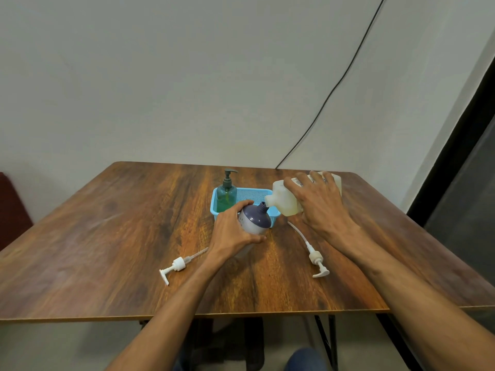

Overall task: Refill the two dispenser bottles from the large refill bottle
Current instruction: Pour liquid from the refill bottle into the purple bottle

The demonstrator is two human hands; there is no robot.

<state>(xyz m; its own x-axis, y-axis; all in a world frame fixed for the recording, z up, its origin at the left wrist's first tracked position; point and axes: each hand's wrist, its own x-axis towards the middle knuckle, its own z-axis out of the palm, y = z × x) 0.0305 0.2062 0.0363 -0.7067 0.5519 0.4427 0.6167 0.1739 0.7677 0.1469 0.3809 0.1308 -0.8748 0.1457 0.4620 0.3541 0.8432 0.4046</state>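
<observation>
Wood-grain table (134, 236), plastic basket (242, 193)

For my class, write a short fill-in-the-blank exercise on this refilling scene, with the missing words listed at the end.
1. The right hand tips the large refill bottle toward the open neck of the ____ bottle.
2. The left hand grips that bottle, whose pump is ____.
3. The green dispenser bottle stands in the blue ____.
4. ____ white pumps lie on the table.

Missing words: purple; off; basket; Two
</observation>
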